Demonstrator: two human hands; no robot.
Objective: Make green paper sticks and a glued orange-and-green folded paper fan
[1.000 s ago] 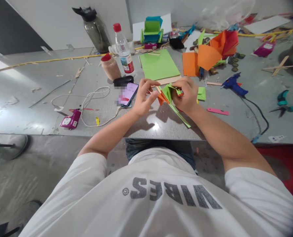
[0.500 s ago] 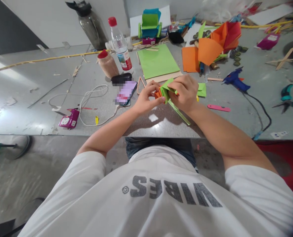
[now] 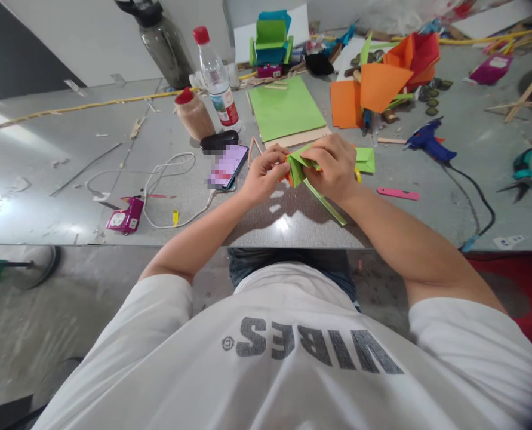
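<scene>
Between my two hands is a small folded green and orange paper piece (image 3: 296,171), held just above the table. My left hand (image 3: 266,173) pinches its orange side between thumb and fingers. My right hand (image 3: 332,167) grips the green side, and its fingers hide part of the folds. Under the right hand a narrow green paper strip (image 3: 327,203) slants toward the table's front edge. Another green paper piece (image 3: 365,160) lies just right of that hand. Behind the hands rests a large green sheet (image 3: 288,110).
A phone (image 3: 228,167) on a white cable and a bottle (image 3: 221,89) stand left. To the right are a pink cutter (image 3: 398,193), a blue glue gun (image 3: 431,141) and pliers (image 3: 523,173). Orange paper pieces (image 3: 384,86) and a green paper chair (image 3: 271,39) sit behind.
The folded paper has turned a little in my hands, so more of its green face shows and less orange. My left thumb has shifted back along its edge.
</scene>
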